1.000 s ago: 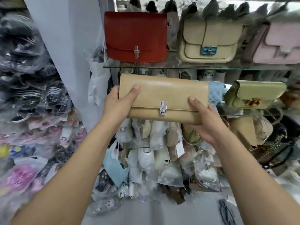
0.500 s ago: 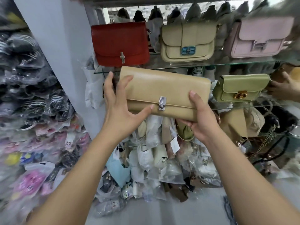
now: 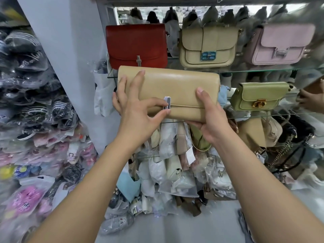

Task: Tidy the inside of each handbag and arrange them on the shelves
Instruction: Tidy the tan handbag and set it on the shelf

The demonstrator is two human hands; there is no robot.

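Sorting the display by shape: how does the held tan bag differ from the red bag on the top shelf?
The tan bag is long and low; the red bag is squarer. The right hand grips the tan bag, the left hand pinches its clasp; the red bag stands on the shelf. Both have a closed front flap and metal clasp.

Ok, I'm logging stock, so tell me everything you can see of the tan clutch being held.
The tan clutch is long, flat, smooth, leather-like, its front flap closed by a silver clasp. It is held nearly level before the glass shelf. The right hand grips its lower right; the left hand pinches the clasp.
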